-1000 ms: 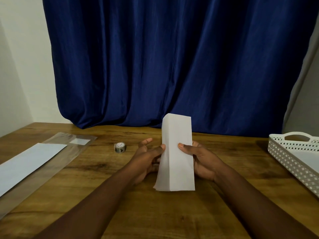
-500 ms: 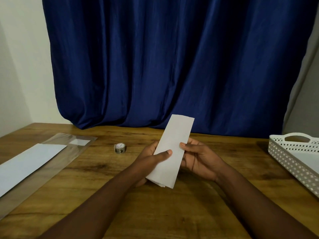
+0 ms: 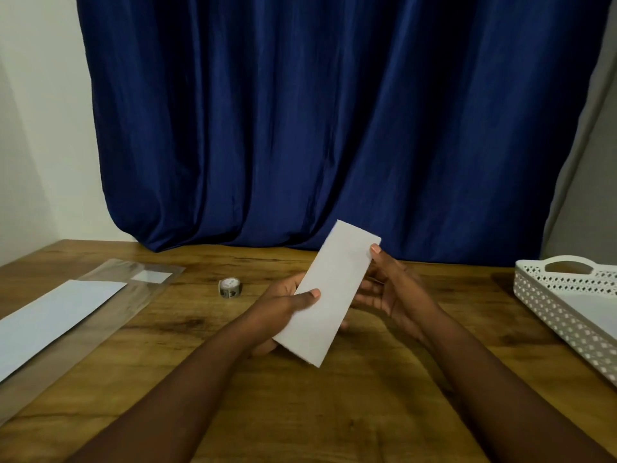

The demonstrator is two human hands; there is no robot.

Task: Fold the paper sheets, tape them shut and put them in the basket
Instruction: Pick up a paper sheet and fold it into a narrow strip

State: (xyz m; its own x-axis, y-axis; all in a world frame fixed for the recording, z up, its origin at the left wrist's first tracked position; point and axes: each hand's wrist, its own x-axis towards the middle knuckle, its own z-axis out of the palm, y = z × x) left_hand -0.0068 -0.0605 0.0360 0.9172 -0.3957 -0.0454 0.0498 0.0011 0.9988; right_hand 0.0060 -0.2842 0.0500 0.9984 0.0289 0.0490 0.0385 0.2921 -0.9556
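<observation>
A folded white paper strip [image 3: 329,295] is held above the wooden table, tilted with its top end leaning right. My left hand [image 3: 283,307] grips its left edge, thumb on the front and fingers behind. My right hand [image 3: 389,289] holds the right edge, thumb near the top corner and fingers behind the sheet. A small roll of tape [image 3: 230,288] lies on the table to the left of my hands. The white perforated basket [image 3: 554,302] stands at the right edge, with a pale sheet lying inside it.
A flat white sheet [image 3: 50,320] lies on a clear plastic sleeve [image 3: 140,289] at the left of the table [image 3: 300,412]. A dark blue curtain [image 3: 334,128] hangs behind the table's far edge.
The folded paper has tipped from upright to leaning right. My right thumb has slid up to the top right corner. My left hand has shifted lower on the strip.
</observation>
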